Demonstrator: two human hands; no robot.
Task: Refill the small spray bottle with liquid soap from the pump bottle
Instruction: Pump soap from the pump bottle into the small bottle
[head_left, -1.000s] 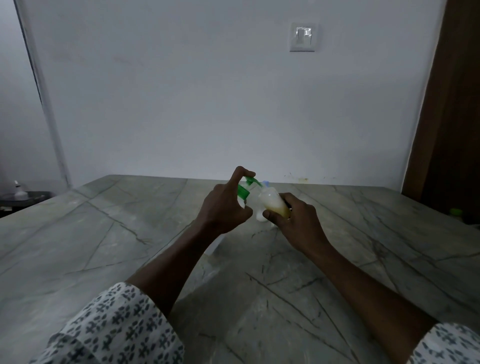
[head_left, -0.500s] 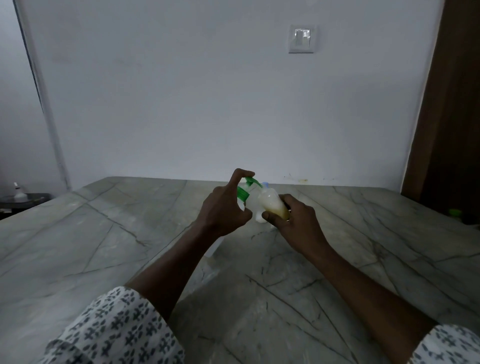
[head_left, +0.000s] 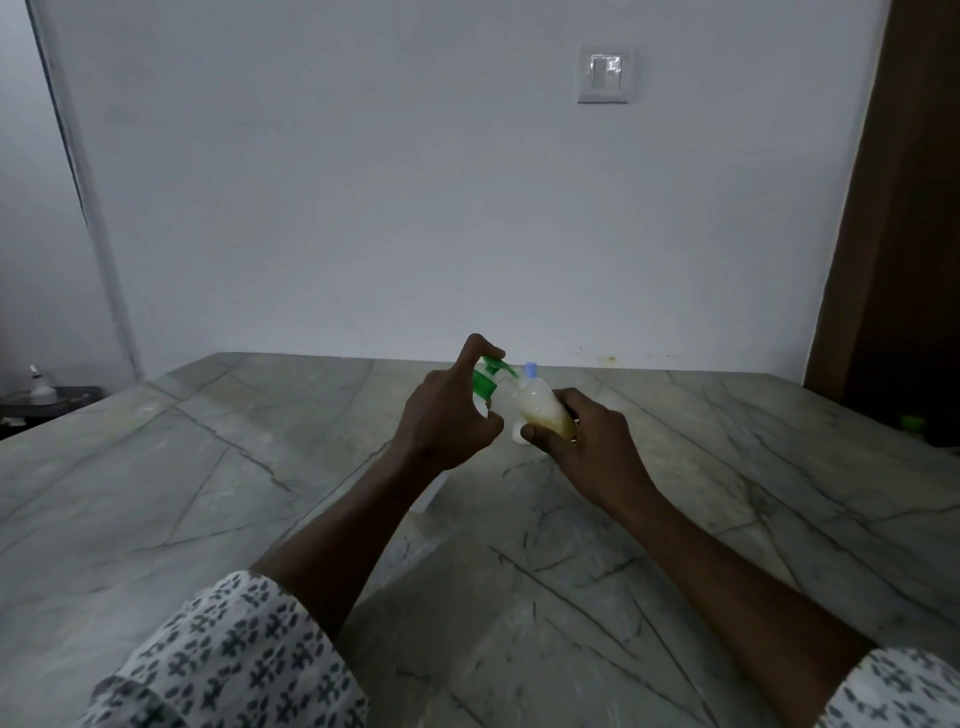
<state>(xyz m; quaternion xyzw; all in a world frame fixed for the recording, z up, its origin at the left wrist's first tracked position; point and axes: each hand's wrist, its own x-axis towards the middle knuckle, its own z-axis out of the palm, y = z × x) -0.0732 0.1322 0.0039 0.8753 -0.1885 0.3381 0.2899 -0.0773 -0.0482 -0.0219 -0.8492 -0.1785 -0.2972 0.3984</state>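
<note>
My left hand (head_left: 447, 415) grips the pump bottle, and its index finger is curled over the green pump head (head_left: 488, 376). My right hand (head_left: 582, 441) holds the small spray bottle (head_left: 540, 410), which is translucent with yellowish liquid inside. This bottle is tilted, with its mouth up against the green nozzle. Both are held just above the grey marble table (head_left: 260, 519). Most of the pump bottle's body is hidden by my left hand. A small white piece with a blue top (head_left: 531, 370) shows just behind the two bottles.
A white wall with a switch plate (head_left: 605, 74) rises behind the table's far edge. A brown door or panel (head_left: 904, 234) stands at the right. A dark stand with a small white object (head_left: 39, 387) is at the far left.
</note>
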